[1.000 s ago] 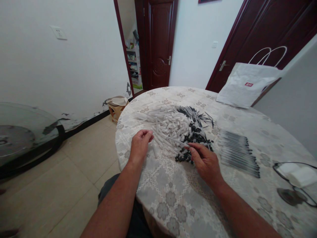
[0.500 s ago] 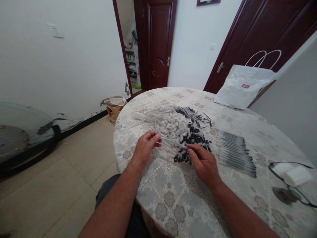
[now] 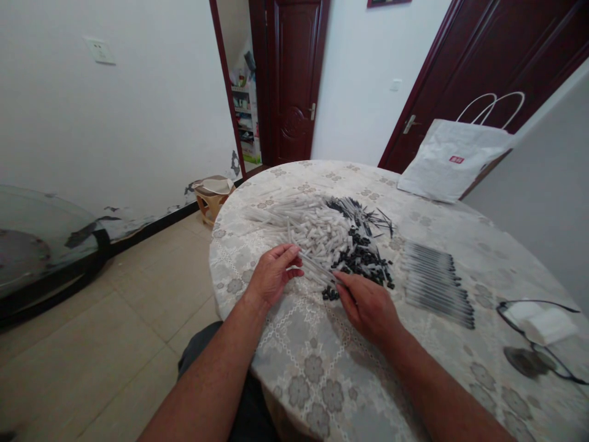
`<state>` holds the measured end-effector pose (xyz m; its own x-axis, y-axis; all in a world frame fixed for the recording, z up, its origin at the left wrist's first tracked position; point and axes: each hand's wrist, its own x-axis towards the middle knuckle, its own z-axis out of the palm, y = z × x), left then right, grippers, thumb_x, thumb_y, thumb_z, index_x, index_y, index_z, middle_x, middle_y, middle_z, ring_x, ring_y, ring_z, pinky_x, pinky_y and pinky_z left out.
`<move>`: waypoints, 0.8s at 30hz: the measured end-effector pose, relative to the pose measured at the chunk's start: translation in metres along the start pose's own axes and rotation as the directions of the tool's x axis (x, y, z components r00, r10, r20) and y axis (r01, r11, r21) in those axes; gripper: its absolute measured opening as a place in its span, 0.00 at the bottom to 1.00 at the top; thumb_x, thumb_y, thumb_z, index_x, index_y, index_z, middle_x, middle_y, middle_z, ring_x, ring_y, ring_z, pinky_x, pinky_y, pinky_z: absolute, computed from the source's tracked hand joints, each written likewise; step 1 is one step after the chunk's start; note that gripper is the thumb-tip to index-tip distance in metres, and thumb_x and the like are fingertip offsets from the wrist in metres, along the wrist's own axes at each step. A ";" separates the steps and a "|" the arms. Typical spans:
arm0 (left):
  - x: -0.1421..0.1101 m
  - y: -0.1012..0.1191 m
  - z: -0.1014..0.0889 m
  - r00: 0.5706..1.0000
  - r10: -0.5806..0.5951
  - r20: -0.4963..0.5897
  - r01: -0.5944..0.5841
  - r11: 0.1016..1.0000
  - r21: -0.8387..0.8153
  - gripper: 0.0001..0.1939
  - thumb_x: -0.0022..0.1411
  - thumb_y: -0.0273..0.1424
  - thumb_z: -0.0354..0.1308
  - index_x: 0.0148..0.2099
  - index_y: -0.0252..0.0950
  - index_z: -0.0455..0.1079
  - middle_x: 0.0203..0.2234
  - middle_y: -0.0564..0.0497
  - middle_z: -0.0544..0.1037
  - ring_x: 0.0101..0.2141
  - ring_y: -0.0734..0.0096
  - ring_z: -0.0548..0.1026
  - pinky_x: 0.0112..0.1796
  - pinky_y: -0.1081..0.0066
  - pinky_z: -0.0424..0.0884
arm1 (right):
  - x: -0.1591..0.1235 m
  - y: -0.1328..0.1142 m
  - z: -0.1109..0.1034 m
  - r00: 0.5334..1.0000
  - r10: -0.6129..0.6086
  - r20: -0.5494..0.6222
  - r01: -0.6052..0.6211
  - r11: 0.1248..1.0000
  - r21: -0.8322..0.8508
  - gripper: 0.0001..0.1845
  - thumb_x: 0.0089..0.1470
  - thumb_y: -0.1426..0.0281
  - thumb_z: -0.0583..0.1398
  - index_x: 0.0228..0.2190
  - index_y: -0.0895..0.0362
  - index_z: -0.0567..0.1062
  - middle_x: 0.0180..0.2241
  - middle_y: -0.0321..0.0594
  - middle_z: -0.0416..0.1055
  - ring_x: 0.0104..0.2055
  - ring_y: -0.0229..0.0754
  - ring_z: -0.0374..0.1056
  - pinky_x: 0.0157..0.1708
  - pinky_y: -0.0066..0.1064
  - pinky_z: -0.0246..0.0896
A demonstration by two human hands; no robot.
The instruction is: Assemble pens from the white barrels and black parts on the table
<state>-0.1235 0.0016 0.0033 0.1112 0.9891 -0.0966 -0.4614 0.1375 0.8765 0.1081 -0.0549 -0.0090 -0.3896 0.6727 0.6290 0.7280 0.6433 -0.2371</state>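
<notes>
Between my two hands, slanting down to the right, is a slim translucent pen barrel (image 3: pixel 317 265). My left hand (image 3: pixel 276 273) pinches its upper left end with thumb and forefinger, the other fingers loosely curled. At the lower right end, my right hand (image 3: pixel 368 304) closes thumb and fingers on it; any small part at those fingertips is hidden. Just beyond lies a heap of whitish tubes and short sleeves (image 3: pixel 317 224). Small black caps (image 3: pixel 368 261) spread along its right side, with thin black-ended sticks (image 3: pixel 361 215) behind them.
Right of the heap, pen-like sticks with black ends (image 3: pixel 439 282) lie in a neat row. Glasses (image 3: pixel 534 344) and a white tissue roll (image 3: pixel 550 322) are at the right. A white paper bag (image 3: pixel 453 159) stands at the back of the round cloth-covered table (image 3: pixel 317 374).
My left hand has moved right and taken the barrel's free end. My right hand has shifted slightly left and turned over the lower end, bringing the hands closer together.
</notes>
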 end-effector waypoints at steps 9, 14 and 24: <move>0.004 -0.001 0.005 0.998 0.039 0.045 -0.044 0.994 0.103 0.18 0.56 0.44 0.70 0.38 0.33 0.78 0.32 0.48 0.75 0.33 0.68 0.74 0.34 0.66 0.80 | -0.001 -0.004 0.001 0.995 -0.081 -0.060 0.076 0.995 -0.071 0.17 0.66 0.75 0.57 0.54 0.59 0.76 0.36 0.47 0.81 0.36 0.43 0.77 0.39 0.32 0.73; 0.004 -0.003 0.006 0.998 0.046 0.039 -0.050 0.994 0.094 0.17 0.56 0.43 0.70 0.38 0.32 0.78 0.32 0.48 0.75 0.33 0.69 0.74 0.37 0.63 0.81 | 0.001 -0.012 -0.003 0.992 0.130 -0.009 -0.127 0.979 0.160 0.14 0.66 0.71 0.57 0.50 0.57 0.78 0.43 0.46 0.81 0.43 0.45 0.78 0.45 0.33 0.73; 0.002 -0.006 0.010 0.994 0.105 0.006 -0.105 0.992 0.063 0.16 0.58 0.42 0.68 0.38 0.32 0.78 0.32 0.49 0.74 0.34 0.70 0.74 0.40 0.61 0.82 | 0.005 -0.009 0.005 0.625 0.533 0.570 -0.739 0.170 0.652 0.20 0.61 0.53 0.61 0.43 0.57 0.76 0.25 0.31 0.69 0.17 0.32 0.57 0.14 0.23 0.47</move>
<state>-0.1117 0.0019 0.0024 0.0676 0.9977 -0.0015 -0.4139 0.0294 0.9099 0.0968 -0.0554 -0.0078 -0.1770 0.9720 -0.1548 0.0441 -0.1493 -0.9878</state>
